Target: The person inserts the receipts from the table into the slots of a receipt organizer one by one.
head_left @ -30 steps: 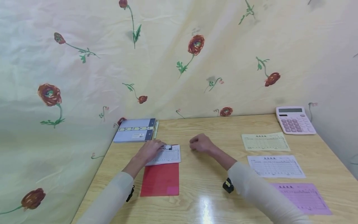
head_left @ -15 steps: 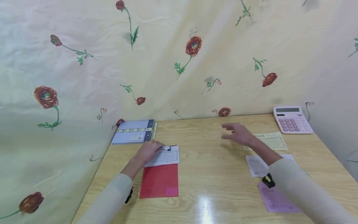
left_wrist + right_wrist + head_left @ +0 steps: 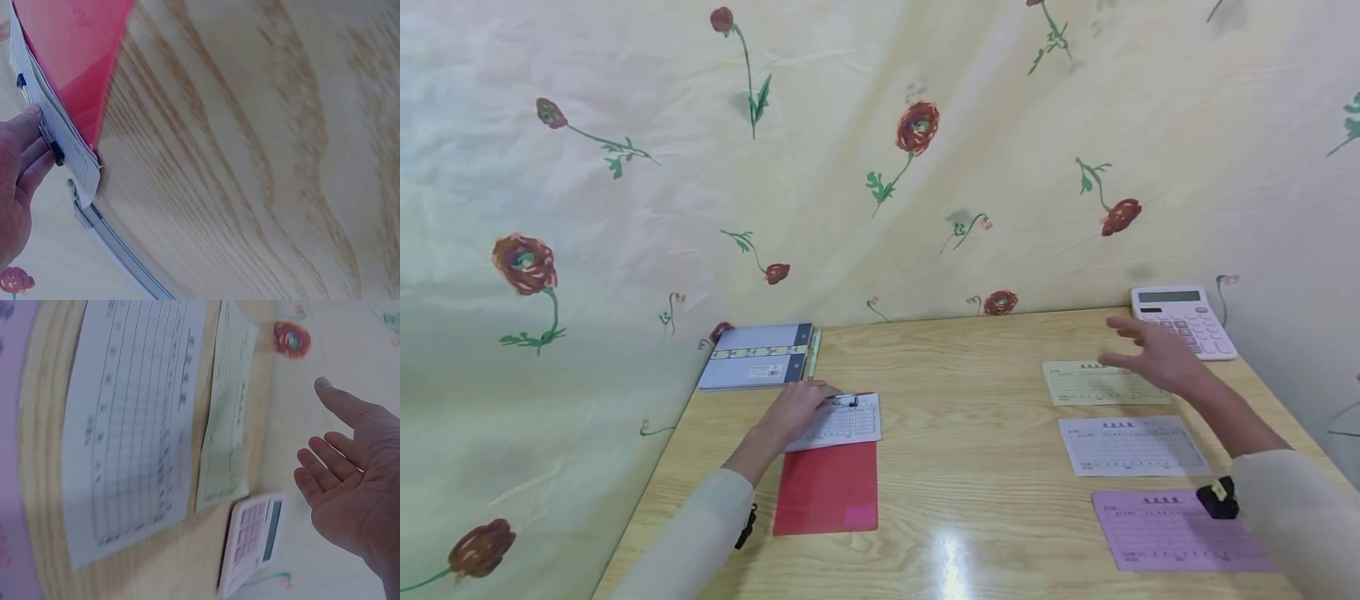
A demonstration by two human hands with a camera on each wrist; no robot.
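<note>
My left hand (image 3: 801, 410) is at the top end of a red clipboard (image 3: 827, 492) at the left of the table, its fingers gripping the metal clip (image 3: 55, 149). Under the clip lies a stack of printed white forms (image 3: 850, 422). My right hand (image 3: 1157, 354) is in the air at the right, fingers spread and holding nothing. In the head view it overlaps a pale yellow form (image 3: 1082, 387) and part of the pink calculator (image 3: 1213, 325). A white form (image 3: 1131, 450) and a purple form (image 3: 1157, 533) lie nearer the front.
A blue-grey notebook (image 3: 748, 346) with a patterned band lies at the back left, and a pale green pen (image 3: 815, 350) rests along its right side. Behind the wooden table (image 3: 962, 417) hangs a flowered cloth (image 3: 820, 150).
My right hand has moved right, from beside the clipboard to over the yellow form and calculator, its fingers opening out. My left hand has stayed at the clip.
</note>
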